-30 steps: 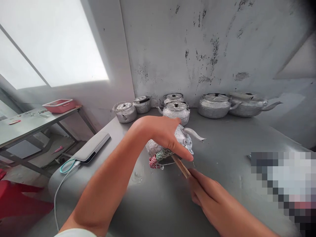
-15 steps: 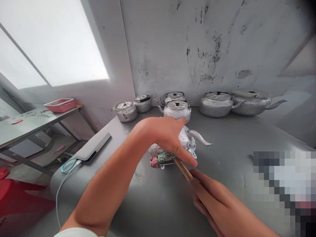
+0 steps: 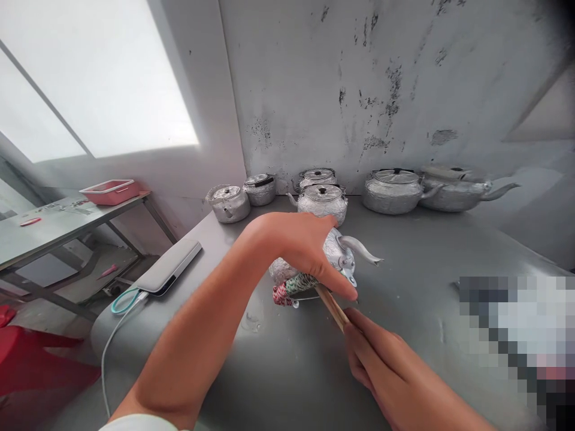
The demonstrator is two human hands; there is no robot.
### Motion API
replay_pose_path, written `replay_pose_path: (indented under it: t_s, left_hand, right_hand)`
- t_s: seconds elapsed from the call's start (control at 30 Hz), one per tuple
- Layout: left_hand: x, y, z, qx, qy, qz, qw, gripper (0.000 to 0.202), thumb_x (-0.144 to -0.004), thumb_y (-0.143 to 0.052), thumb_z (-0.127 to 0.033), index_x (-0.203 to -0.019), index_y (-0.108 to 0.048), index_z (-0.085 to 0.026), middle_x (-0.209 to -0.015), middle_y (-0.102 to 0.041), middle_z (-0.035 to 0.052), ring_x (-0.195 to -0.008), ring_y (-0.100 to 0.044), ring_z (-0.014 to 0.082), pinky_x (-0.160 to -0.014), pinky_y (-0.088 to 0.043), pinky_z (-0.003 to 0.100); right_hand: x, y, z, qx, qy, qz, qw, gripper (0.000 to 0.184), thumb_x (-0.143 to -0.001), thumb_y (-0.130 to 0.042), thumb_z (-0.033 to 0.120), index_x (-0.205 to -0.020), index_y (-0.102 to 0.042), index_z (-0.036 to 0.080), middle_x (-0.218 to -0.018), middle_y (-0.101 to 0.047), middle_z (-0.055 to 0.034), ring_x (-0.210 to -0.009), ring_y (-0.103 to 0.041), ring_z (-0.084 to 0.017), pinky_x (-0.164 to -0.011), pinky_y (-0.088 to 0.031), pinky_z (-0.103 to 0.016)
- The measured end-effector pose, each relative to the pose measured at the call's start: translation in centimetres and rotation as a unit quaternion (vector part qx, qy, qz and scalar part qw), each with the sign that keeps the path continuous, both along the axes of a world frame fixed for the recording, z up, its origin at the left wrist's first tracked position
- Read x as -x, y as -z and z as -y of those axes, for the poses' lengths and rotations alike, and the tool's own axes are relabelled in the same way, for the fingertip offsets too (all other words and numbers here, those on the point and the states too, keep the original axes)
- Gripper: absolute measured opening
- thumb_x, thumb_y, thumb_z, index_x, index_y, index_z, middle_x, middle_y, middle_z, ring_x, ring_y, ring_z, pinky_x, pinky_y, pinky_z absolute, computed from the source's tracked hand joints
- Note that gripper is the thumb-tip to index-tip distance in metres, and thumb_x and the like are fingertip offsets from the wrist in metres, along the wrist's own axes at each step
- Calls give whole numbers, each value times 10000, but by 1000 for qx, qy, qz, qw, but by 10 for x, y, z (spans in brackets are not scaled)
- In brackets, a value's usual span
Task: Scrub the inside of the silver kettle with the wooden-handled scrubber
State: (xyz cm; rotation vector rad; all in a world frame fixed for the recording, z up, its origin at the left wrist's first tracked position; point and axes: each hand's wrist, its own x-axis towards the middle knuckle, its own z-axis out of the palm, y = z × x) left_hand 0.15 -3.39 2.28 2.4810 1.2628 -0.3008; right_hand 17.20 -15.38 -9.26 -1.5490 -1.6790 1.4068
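Near the middle of the grey table [image 3: 269,371], a silver kettle [image 3: 333,248] is sitting in a person's grasp, its spout [image 3: 360,249] pointing right and its cord-wrapped handle [image 3: 300,283] facing the near side; whether its base is touching the tabletop, I cannot tell. The left hand [image 3: 305,240] is gripping the kettle from above, thumb stretching along the near side, the other fingers mostly hiding beyond it. On the kettle's near right, the right hand [image 3: 375,352] is holding a wooden stick [image 3: 331,306], fingers closing around it, and the stick's far end is meeting the handle beside the left thumb. Just beyond the kettle, two more kettles [image 3: 322,205] are standing one behind the other; others are standing beyond it to the left [image 3: 230,209] and right [image 3: 390,196]. Left of the kettle, a power bank [image 3: 168,268] is lying with a white cable [image 3: 106,353] running from it.
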Motion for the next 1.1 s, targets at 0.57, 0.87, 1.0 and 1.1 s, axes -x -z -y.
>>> replay_pose_path:
  t_s: [0.57, 0.87, 1.0, 1.1]
  left_hand:
    - [1, 1, -2, -1, -3, 0, 1000, 1351, -459, -606, -931, -1582, -159, -329, -1599, -337, 69, -1325, -460, 379, -874, -514, 385]
    - [2, 0, -3, 8, -4, 0, 1000, 1344, -468, -601, -933, -1585, -158, -332, -1595, -347, 61, -1325, -455, 382, -911, -503, 404]
    - [2, 0, -2, 4, 2, -2, 1000, 1345, -473, -596, -929, -1587, -156, -317, -1595, -350, 52, -1358, -421, 393, -950, -497, 412]
    - [3, 0, -2, 4, 2, -4, 1000, 1341, -477, -584, -935, -1586, -154, -317, -1595, -351, 48, -1365, -415, 393, -950, -500, 409]
  right_hand:
    - [1, 15, 5, 97, 20, -11, 995, 473, -1002, -224, 598, -894, -510, 237, -666, -402, 82, -362, -338, -47, -353, -333, -185]
    - [-1, 5, 2, 96, 40, -21, 994, 459, -980, -302, 600, -845, -535, 229, -629, -384, 72, -410, -307, -76, -374, -294, -203]
    - [-5, -2, 1, 5, 83, -7, 996, 429, -935, -410, 617, -831, -583, 239, -618, -454, 30, -514, -408, -138, -440, -371, -229]
    - [-5, -7, -1, 33, 88, -2, 996, 458, -937, -372, 633, -800, -575, 246, -610, -420, 36, -503, -378, -136, -460, -380, -235]
